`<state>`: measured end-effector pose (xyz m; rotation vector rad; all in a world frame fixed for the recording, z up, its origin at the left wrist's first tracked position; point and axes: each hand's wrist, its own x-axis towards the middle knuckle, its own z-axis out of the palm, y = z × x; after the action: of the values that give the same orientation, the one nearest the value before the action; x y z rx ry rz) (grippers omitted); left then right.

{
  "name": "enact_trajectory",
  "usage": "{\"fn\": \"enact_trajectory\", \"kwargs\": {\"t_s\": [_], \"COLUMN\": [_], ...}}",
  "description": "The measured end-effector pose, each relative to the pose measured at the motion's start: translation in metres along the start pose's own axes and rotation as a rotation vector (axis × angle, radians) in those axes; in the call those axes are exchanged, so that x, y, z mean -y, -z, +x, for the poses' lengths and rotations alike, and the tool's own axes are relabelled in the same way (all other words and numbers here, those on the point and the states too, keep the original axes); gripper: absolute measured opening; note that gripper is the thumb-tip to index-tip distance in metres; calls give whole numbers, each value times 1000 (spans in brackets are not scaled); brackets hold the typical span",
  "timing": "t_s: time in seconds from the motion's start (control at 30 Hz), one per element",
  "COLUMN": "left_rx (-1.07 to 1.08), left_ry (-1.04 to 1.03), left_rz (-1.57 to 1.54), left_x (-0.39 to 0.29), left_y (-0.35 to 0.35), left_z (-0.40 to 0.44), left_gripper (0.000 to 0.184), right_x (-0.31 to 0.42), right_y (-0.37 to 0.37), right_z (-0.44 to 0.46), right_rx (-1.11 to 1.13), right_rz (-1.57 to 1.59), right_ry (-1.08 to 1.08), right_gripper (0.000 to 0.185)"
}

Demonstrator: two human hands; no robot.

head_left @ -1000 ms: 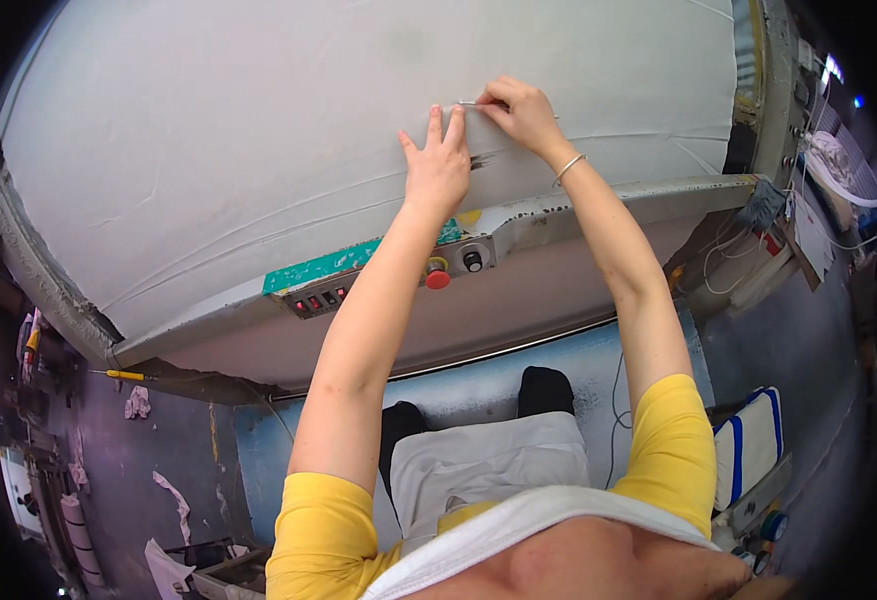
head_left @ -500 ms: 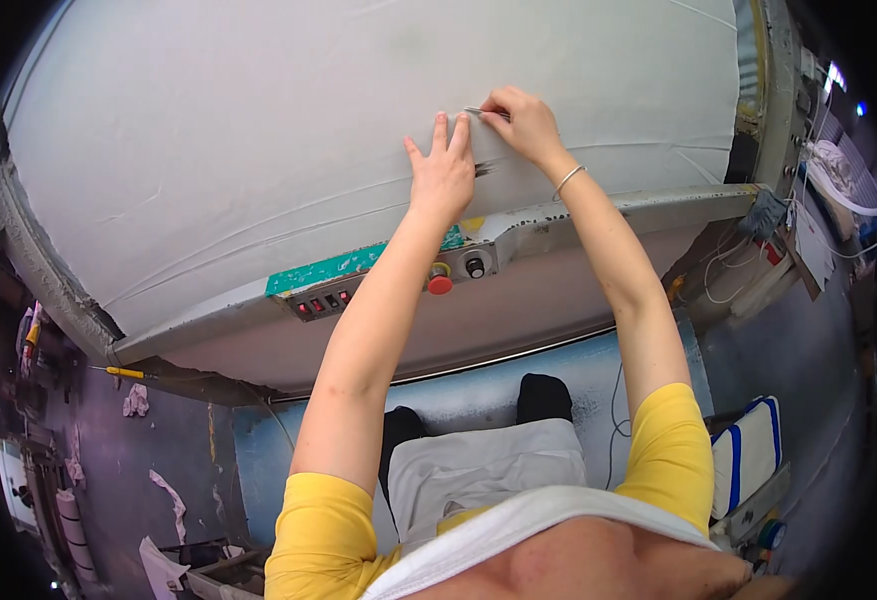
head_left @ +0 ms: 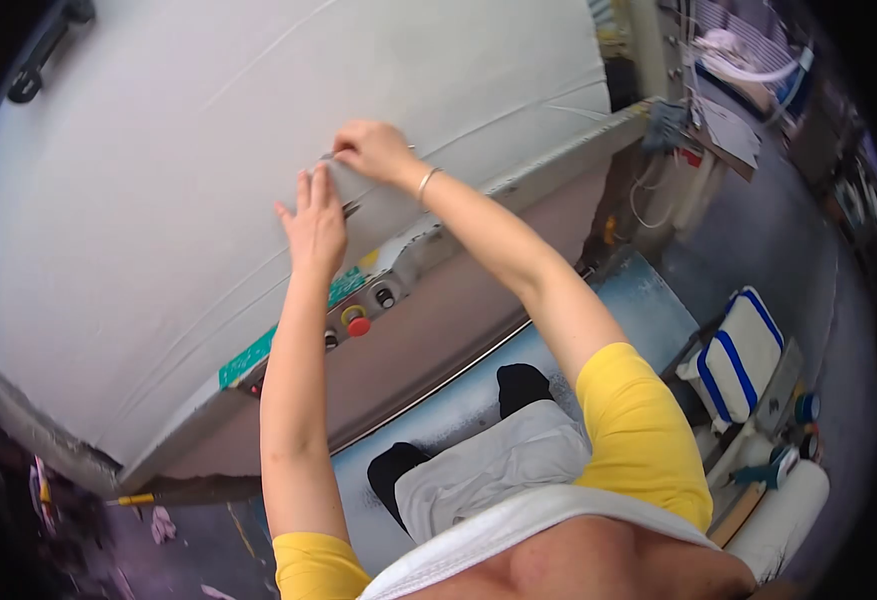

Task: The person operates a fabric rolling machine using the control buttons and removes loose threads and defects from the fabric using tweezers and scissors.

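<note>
A broad sheet of whitish fabric (head_left: 208, 140) is stretched over the machine bed in front of me. My left hand (head_left: 316, 225) lies on it, fingers stretched out and pressing near the right hand. Just above those fingertips, my right hand (head_left: 376, 152) is closed in a pinch on a slim metal tool (head_left: 327, 156). Its tip points left, touching or close to the cloth; most of it is hidden by the fingers, so its exact kind is unclear. A small dark mark or object (head_left: 352, 209) shows beside my left hand.
Along the bed's front edge runs a metal rail with a red stop button (head_left: 358, 326) and a black knob (head_left: 385, 298). A black handle-like item (head_left: 48, 50) lies at the far left. A white bag with blue stripes (head_left: 738, 357) and a white roll (head_left: 783, 520) stand at right.
The view has turned and shifted, so the bed appears tilted and the black item at far left has come into sight. Both hands keep nearly the same position on the fabric.
</note>
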<state>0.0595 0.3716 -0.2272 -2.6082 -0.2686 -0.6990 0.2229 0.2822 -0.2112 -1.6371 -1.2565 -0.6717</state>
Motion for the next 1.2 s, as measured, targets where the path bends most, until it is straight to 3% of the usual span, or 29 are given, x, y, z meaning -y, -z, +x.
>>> {"fn": "enact_trajectory", "kwargs": {"t_s": [0.17, 0.27, 0.43, 0.53, 0.67, 0.87, 1.2], "left_rx": [-8, 6, 6, 18, 46, 21, 14], "left_ry": [26, 25, 21, 27, 26, 46, 55], "left_rz": [43, 57, 74, 47, 41, 28, 45], "left_x": [-6, -5, -6, -9, -4, -6, -6], "left_y": [1, 0, -1, 0, -1, -1, 2], "left_z": [0, 0, 0, 2, -1, -1, -2], "left_gripper": [58, 57, 55, 54, 54, 52, 52], "right_x": [8, 11, 5, 3, -5, 2, 6], "right_y": [10, 6, 4, 4, 5, 6, 5], "right_z": [0, -4, -2, -2, 1, 2, -2], "right_rx": [37, 54, 13, 42, 10, 67, 49], "right_rz": [83, -70, 59, -64, 146, -55, -62], "right_ry": [-111, -40, -51, 13, -84, 7, 2], "right_gripper": [8, 7, 7, 8, 10, 11, 11]}}
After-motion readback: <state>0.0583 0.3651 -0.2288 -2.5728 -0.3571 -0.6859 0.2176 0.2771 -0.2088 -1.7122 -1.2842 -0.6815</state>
